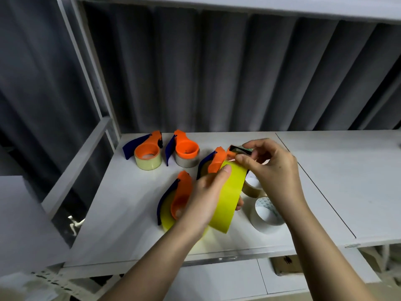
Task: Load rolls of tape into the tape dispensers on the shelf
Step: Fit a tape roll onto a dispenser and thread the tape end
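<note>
Up over the white shelf [134,231], the left hand [208,198] curls round a yellow roll [227,196], thumb laid on its face, fingers wrapped behind and mostly hidden. This roll sits in an orange-and-blue dispenser [213,164] held above the shelf, and the roll covers most of the dispenser's body. The right hand [273,168] is nearly closed, thumb and forefinger pinching at the dispenser's cutter end, just above the roll; whether a tape end lies between the fingertips is hard to make out. Four dispensers show in all: two loaded ones stand behind the held roll toward the curtain, the far-left one [144,152] and its neighbour [184,152], and a fourth [175,200] lies left of the roll, carrying yellow tape and partly covered by the left wrist. Two loose rolls lie right of the held roll: a brown one [252,189], half hidden behind the right hand, and a white one [265,216] nearer the shelf's front edge.
</note>
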Tool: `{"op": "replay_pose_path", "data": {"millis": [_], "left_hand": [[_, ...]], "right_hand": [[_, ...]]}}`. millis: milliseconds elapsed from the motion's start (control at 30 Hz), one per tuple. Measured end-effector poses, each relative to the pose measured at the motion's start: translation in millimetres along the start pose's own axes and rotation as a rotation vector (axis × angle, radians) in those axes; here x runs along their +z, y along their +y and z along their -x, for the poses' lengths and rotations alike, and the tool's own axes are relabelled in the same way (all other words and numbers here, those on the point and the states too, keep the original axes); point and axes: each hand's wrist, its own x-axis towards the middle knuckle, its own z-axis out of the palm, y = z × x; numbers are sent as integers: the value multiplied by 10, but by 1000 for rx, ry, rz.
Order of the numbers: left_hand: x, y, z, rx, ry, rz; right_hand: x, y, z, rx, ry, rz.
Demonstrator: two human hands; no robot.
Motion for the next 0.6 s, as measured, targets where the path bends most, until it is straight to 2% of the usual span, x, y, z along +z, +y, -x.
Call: {"op": "replay_pose_path", "data": {"millis": [200, 367, 600], "left_hand": [[156, -134, -54, -51, 27, 2], [232, -252, -105, -121, 51, -36], [307, -248, -153, -295, 25, -121]], "right_hand": [[-109, 244, -99, 117, -134, 19], [-248, 397, -187, 182, -388, -254], [-306, 619, -177, 124, -549, -320]]}}
